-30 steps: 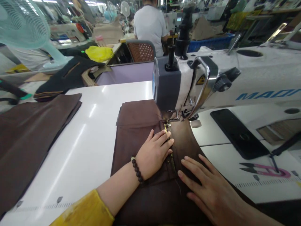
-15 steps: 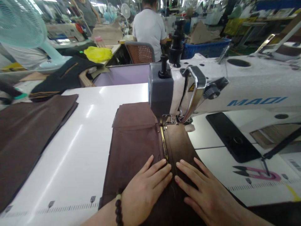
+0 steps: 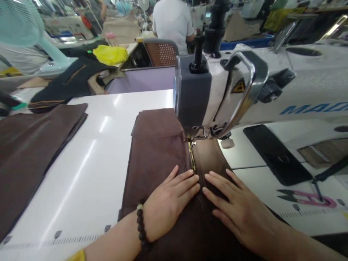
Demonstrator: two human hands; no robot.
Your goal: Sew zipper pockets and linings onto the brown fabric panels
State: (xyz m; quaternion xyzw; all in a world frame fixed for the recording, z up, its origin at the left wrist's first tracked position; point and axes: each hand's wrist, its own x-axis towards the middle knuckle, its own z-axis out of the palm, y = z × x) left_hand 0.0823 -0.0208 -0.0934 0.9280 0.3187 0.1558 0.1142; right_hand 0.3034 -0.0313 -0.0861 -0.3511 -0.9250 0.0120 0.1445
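Observation:
A dark brown fabric piece (image 3: 154, 156) lies flat on the white sewing table, its upper part beneath the head of the sewing machine (image 3: 193, 94). A brass zipper (image 3: 191, 156) runs down it from below the presser foot (image 3: 201, 135). My left hand (image 3: 171, 199) rests flat on the fabric left of the zipper, fingers stretched out, their tips by its lower end. On the right, my right hand (image 3: 236, 206) lies with spread fingers on the same fabric. The needle is too small to make out. A loose thread shows between the hands.
Right of the fabric lie a black phone (image 3: 277, 154) and pink-handled thread snips (image 3: 307, 198). More brown fabric (image 3: 32, 152) is stacked at the left. Behind it are dark garment pieces (image 3: 62, 81) and a pale green fan (image 3: 29, 32). A person in white (image 3: 172, 20) sits ahead.
The view has come closer to the machine and tilted down. Fabric and both hands have moved slightly forward together, towards the presser foot; the fingers keep their flat pose.

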